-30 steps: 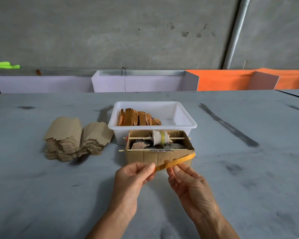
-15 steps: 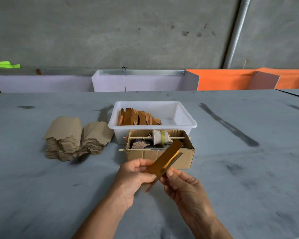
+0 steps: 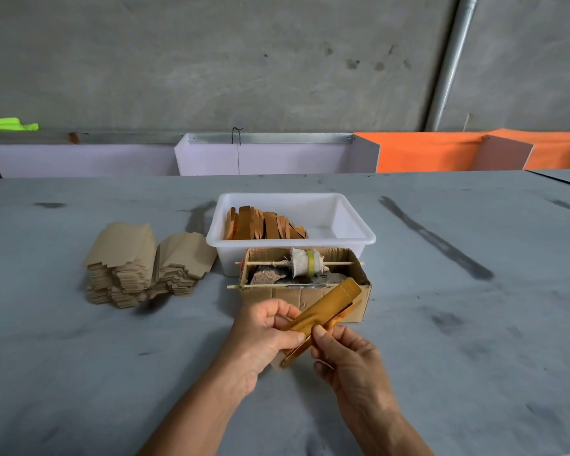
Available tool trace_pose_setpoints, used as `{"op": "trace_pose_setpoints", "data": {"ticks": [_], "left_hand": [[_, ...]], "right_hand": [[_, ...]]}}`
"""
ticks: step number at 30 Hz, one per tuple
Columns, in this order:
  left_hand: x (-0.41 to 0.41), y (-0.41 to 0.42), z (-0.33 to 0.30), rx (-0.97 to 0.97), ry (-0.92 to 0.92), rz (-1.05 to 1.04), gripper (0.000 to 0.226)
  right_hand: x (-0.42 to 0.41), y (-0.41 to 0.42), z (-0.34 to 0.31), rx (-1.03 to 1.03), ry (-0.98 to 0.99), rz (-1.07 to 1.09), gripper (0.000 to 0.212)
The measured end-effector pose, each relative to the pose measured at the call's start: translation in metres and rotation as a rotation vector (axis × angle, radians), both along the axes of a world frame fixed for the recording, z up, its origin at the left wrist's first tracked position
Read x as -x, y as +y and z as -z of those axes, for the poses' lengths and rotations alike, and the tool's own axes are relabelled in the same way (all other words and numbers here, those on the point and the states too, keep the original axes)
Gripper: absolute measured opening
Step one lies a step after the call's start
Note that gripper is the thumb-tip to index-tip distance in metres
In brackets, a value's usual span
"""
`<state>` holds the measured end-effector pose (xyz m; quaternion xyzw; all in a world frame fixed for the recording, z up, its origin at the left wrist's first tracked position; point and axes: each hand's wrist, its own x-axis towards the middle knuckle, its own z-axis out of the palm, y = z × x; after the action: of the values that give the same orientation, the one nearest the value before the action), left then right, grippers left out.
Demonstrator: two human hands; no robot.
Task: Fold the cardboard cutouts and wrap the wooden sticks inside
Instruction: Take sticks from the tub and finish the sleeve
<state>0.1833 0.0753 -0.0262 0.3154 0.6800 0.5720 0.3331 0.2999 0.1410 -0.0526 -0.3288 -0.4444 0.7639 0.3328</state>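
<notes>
Pinching the gold cardboard cutout (image 3: 323, 310) from 2 sides, the left hand (image 3: 266, 329) grasps its near end with curled fingers while the right hand (image 3: 344, 352) nips the lower edge between thumb and forefinger. Against 1.0 s ago, when only a thin orange edge showed, the piece has turned broadside and a flap has come over; a slim stick appears to sit beneath it, though that is unclear. Judgement: folding is underway, wrapping incomplete. Just beyond the cutout stands the cardboard box (image 3: 305, 292); behind that the white tub (image 3: 356, 228) holding finished pieces; left of the box, the cutout stacks (image 3: 145, 261).
</notes>
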Motion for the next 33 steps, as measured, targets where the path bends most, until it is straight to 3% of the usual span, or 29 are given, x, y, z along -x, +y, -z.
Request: {"op": "trace_pose_setpoints", "data": {"ticks": [3, 7, 11, 17, 19, 25, 33], "left_hand": [[-0.005, 0.001, 0.003, -0.033, -0.043, -0.001, 0.018], [-0.012, 0.003, 0.008, -0.026, 0.002, -0.033, 0.038], [-0.007, 0.002, 0.008, -0.001, -0.015, -0.005, 0.041], [0.007, -0.004, 0.003, 0.018, -0.008, 0.056, 0.04], [0.008, -0.002, 0.004, -0.04, -0.077, -0.049, 0.04], [-0.009, 0.009, 0.021, -0.238, -0.531, -0.27, 0.017], [-0.005, 0.01, 0.024, -0.247, -0.502, -0.24, 0.015]], "right_hand": [[0.002, 0.0, 0.002, 0.018, 0.006, 0.065, 0.022], [0.003, 0.002, 0.004, 0.044, 0.003, 0.105, 0.027], [-0.003, 0.006, 0.002, 0.051, -0.044, 0.1, 0.031], [-0.015, 0.022, -0.002, 0.037, -0.084, 0.115, 0.018], [-0.014, 0.023, -0.002, 0.079, -0.073, 0.108, 0.015], [-0.005, 0.014, -0.004, 0.245, 0.025, 0.163, 0.016], [0.003, 0.007, -0.006, 0.22, -0.002, 0.122, 0.008]]}}
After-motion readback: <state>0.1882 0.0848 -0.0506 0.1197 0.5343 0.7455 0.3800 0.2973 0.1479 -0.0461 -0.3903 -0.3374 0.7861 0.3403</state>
